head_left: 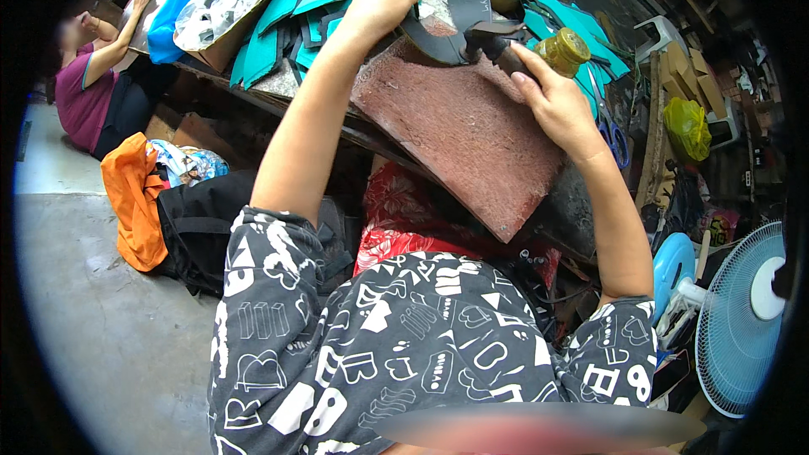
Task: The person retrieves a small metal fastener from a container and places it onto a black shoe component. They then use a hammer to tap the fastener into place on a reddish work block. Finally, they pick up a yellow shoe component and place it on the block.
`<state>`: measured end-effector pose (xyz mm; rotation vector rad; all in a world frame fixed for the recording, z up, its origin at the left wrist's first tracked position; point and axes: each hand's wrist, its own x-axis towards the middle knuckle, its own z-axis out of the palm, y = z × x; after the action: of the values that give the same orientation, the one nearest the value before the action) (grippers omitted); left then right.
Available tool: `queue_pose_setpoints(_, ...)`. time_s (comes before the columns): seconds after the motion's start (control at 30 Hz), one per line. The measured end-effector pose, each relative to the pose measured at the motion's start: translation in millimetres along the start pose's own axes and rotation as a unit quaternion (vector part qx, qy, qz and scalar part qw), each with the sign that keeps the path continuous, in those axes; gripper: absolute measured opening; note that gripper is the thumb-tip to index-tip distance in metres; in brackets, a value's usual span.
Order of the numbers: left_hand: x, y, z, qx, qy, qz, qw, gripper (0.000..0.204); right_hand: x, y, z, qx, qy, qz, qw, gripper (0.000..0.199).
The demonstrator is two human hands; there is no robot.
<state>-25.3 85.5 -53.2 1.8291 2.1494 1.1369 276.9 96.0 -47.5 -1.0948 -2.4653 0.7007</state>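
Hammer [493,44] sits clenched in the right hand [556,101], its head resting on a dark leather piece [455,25] just beyond the knuckles. That piece lies on a reddish stone slab [455,131], pinched at its far edge by the left hand [379,0]. Teal cutouts [286,29] lie beyond the left grip.

Rough, matt reddish-brown board [459,131]; dark, smooth leather-like piece [438,29]; hammer [489,38] with dull metal head.
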Motion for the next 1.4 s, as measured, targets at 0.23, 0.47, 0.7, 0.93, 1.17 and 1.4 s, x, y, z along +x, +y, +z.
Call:
queue_pose_setpoints(0.23,-38,34,5,0.058,0.285,0.194,0.937,0.020,0,-4,4,0.015,-0.016,0.047,0.999,0.045)
queue_pose_setpoints(0.47,-46,15,36,-0.379,0.034,-0.076,0.922,0.012,0,1,7,0.015,-0.009,0.038,0.999,0.045)
queue_pose_setpoints(0.7,-45,9,39,-0.401,0.034,-0.106,0.909,0.013,0,-3,5,0.017,-0.006,0.034,0.999,0.046)
queue_pose_setpoints(0.93,-41,16,32,-0.232,0.016,-0.048,0.972,0.019,2,10,13,0.010,-0.007,0.031,0.999,0.046)
queue_pose_setpoints(1.17,-43,34,24,-0.051,0.018,0.130,0.990,0.018,12,-20,-38,0.228,0.074,-0.017,0.971,0.038)
queue_pose_setpoints(1.4,-42,34,34,-0.029,0.042,0.184,0.982,0.015,24,-41,-31,0.148,0.174,-0.126,0.965,0.040)
